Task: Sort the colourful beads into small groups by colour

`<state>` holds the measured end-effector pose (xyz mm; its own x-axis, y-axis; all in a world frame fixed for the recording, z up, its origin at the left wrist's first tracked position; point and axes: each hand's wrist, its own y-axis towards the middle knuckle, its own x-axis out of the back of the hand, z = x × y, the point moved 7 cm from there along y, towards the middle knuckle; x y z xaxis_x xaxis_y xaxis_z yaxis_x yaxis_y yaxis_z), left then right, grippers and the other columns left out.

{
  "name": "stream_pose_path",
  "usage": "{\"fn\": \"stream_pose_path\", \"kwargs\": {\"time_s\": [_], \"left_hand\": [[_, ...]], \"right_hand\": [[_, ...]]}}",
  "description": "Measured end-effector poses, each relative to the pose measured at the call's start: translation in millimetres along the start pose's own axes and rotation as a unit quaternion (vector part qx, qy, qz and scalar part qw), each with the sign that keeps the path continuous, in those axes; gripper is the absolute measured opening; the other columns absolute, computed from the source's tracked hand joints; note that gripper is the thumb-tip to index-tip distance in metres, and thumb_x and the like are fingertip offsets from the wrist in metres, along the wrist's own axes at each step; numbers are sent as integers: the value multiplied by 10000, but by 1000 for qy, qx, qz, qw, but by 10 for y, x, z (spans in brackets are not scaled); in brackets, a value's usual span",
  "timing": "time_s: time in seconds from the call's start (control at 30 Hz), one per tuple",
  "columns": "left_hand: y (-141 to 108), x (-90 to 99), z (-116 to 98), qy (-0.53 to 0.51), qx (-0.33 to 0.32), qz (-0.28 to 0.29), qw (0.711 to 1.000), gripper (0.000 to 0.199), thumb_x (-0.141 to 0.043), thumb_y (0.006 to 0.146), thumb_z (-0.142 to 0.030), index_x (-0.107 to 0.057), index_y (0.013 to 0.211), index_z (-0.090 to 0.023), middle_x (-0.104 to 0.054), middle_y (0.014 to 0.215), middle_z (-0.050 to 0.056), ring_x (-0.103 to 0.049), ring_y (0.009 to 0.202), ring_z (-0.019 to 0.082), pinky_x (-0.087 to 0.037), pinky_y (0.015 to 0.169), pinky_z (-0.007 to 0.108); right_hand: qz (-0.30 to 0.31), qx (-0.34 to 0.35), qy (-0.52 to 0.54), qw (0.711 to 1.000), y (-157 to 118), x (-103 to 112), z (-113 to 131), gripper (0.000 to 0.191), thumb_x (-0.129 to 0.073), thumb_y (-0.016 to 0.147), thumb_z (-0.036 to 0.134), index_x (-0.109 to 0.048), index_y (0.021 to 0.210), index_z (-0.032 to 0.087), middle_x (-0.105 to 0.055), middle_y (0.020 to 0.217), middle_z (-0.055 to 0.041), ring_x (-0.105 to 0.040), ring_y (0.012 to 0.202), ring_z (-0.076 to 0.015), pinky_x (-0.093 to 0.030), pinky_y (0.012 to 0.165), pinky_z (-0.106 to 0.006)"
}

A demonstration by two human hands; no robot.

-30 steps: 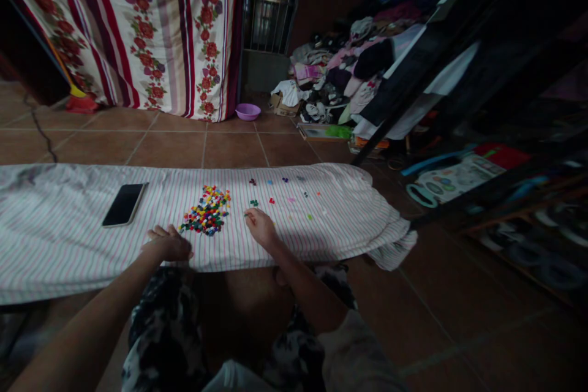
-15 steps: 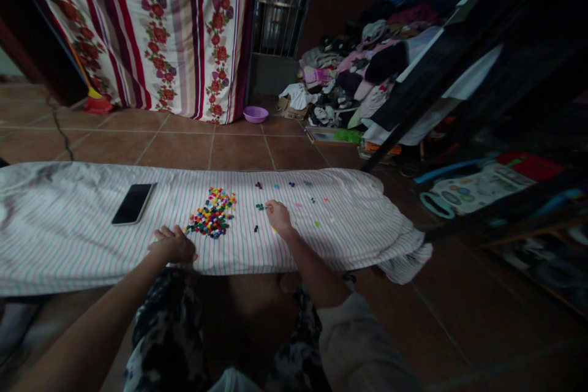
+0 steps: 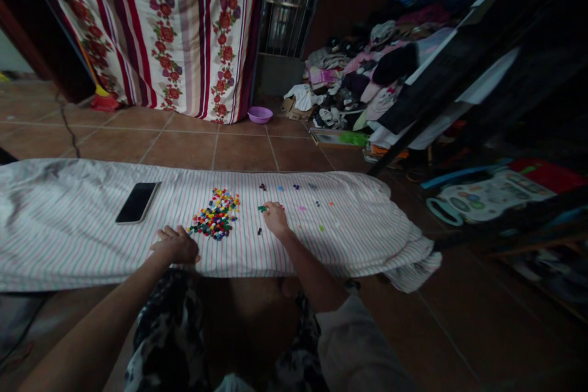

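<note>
My right hand (image 3: 276,220) is over the striped cloth, its fingers pinched together at a small cluster of green pieces (image 3: 261,209) and partly covering it. Whatever sits between the fingertips is too small to make out. To the left lies a loose pile of small multicoloured pieces (image 3: 214,218), bead-like in size. Beside that pile's near left edge my left hand (image 3: 175,246) rests on the cloth, fingers stretched out and holding nothing visible. Small single-colour groups lie around my right hand: dark pieces (image 3: 260,231), brown pieces (image 3: 263,187), purple pieces (image 3: 296,187), pink pieces (image 3: 301,208) and lime pieces (image 3: 321,228).
A dark-screened phone (image 3: 138,203) lies left of the pile. The striped cloth (image 3: 82,245) covers a long, low surface and hangs over its near edge. Beyond are a flowered curtain (image 3: 193,30), a purple basin (image 3: 260,114) and a heap of clothes (image 3: 353,73).
My right hand has shifted slightly left, closer over the green pieces. My left hand stays by the pile. The whole view has moved a little.
</note>
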<state>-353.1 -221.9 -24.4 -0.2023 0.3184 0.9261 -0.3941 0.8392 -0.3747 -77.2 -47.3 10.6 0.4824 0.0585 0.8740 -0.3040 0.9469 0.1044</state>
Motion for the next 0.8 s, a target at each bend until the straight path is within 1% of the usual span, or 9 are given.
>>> {"fn": "stream_pose_path", "kwargs": {"time_s": [0.07, 0.23, 0.43, 0.57, 0.7, 0.8], "left_hand": [[2, -9, -8, 1, 4, 15, 1000, 1128, -577, 522, -734, -326, 1429, -111, -220, 1492, 325, -83, 1317, 639, -218, 867, 804], [25, -33, -8, 6, 11, 24, 1000, 1119, -560, 534, -746, -350, 1410, -81, -193, 1495, 338, -85, 1316, 640, -259, 844, 797], [29, -30, -3, -4, 1, 20, 1000, 1160, -581, 510, -766, -349, 1418, -82, -188, 1496, 342, -75, 1321, 639, -233, 853, 810], [18, -18, -7, -10, 5, 36, 999, 1184, -577, 499, -785, -355, 1412, -65, -165, 1496, 356, -55, 1320, 644, -248, 838, 808], [15, 2, -8, -17, 10, 32, 999, 1203, -582, 476, -800, -354, 1423, -93, -154, 1512, 332, -36, 1332, 633, -220, 862, 813], [32, 13, -10, -15, 17, 12, 1000, 1198, -593, 470, -789, -360, 1423, -101, -159, 1516, 324, -46, 1340, 621, -206, 880, 811]], "right_hand": [[-10, -4, 1, 1000, -4, 4, -13, 300, -485, 812, 54, -663, 1029, 160, -644, 1043, -105, -582, 973, -173, -416, 878, -274], [-12, -4, 8, 1000, 11, -8, -29, 309, -456, 827, 60, -642, 1050, 166, -673, 1007, -89, -596, 962, -172, -420, 866, -270], [-30, -6, 26, 999, 7, 0, -53, 341, -452, 804, 46, -641, 1048, 191, -687, 998, -61, -605, 948, -154, -432, 846, -256], [-29, -11, 25, 999, -4, 30, -48, 348, -449, 807, 42, -644, 1062, 176, -672, 1028, -78, -594, 979, -163, -429, 865, -262], [-28, -6, 21, 999, -22, 89, 21, 336, -450, 827, 64, -653, 1072, 170, -646, 1046, -104, -583, 990, -186, -431, 865, -281], [-20, 23, 34, 999, -66, 95, 153, 334, -447, 845, 88, -655, 1089, 180, -637, 1037, -95, -585, 960, -181, -438, 855, -283]]}}
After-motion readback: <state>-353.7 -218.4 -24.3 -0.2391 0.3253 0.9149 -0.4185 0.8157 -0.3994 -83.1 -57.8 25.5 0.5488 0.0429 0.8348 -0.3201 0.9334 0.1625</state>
